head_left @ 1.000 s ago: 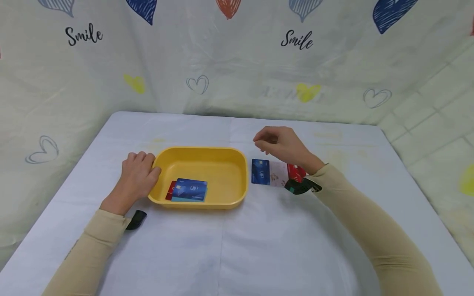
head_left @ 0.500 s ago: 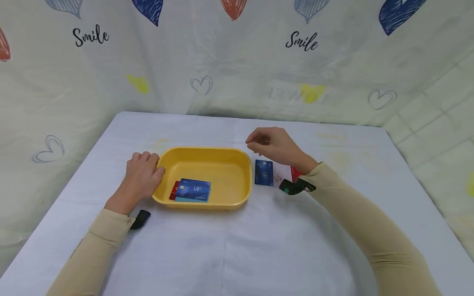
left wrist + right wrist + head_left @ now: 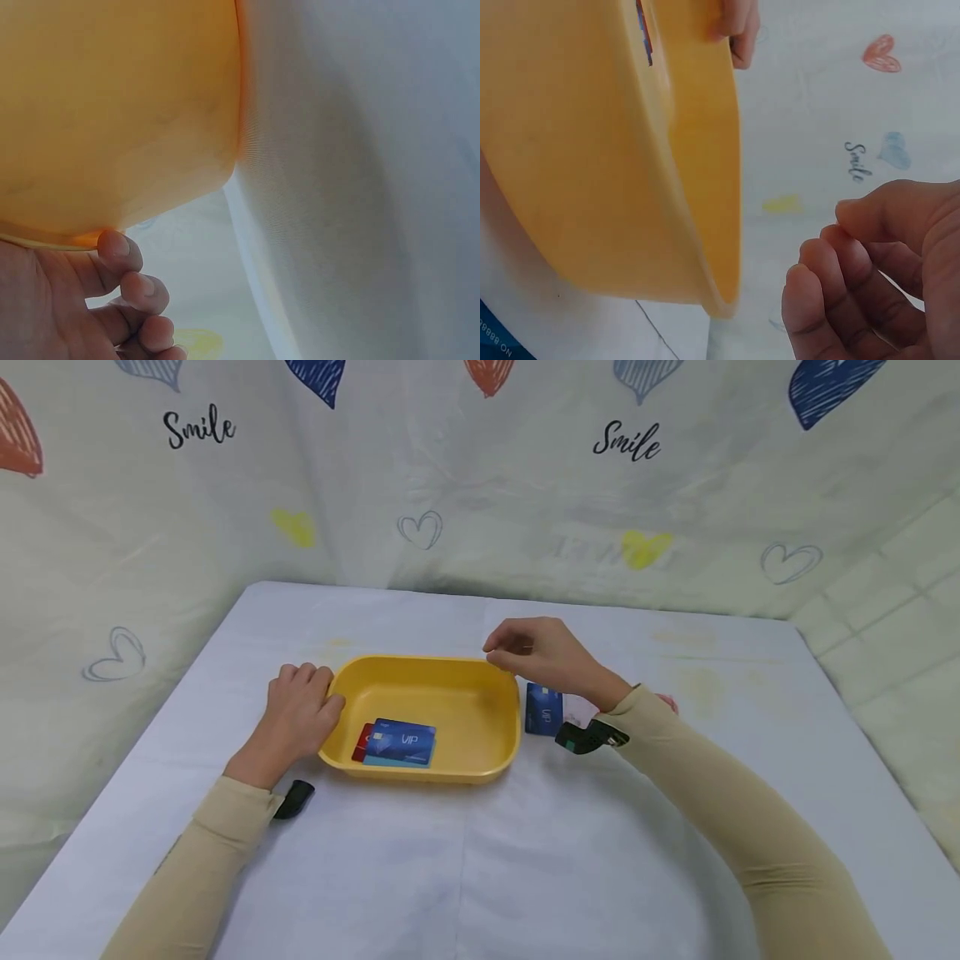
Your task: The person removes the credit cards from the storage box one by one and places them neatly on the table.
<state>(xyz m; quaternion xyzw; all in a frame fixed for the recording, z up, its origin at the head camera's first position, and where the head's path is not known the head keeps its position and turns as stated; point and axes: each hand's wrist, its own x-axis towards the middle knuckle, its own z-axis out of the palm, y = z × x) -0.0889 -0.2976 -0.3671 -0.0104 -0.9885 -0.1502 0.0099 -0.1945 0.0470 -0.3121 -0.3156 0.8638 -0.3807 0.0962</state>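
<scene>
My left hand point(image 3: 300, 714) grips the left rim of a yellow plastic tray point(image 3: 480, 718); in the left wrist view its fingers point(image 3: 142, 292) curl under the rim. A blue VIP card point(image 3: 405, 739) lies in the tray over a light blue card point(image 3: 396, 762) and a red card point(image 3: 362, 742). Above the tray's far right corner hovers my right hand point(image 3: 551, 656). Its fingers are loosely bent, the thumb touches the index fingertip, and no object shows between them in the right wrist view point(image 3: 870, 270).
Right of the tray lie another blue VIP card point(image 3: 543, 710) and a pale patterned card point(image 3: 576, 710), partly covered by my right wrist. A red edge point(image 3: 669, 702) shows behind the sleeve. A white cloth covers the table point(image 3: 420, 868); a printed curtain point(image 3: 510, 485) hangs behind.
My right hand has moved left, from above the loose cards to the tray's far right corner. The left hand keeps its hold on the tray. The view has shifted slightly.
</scene>
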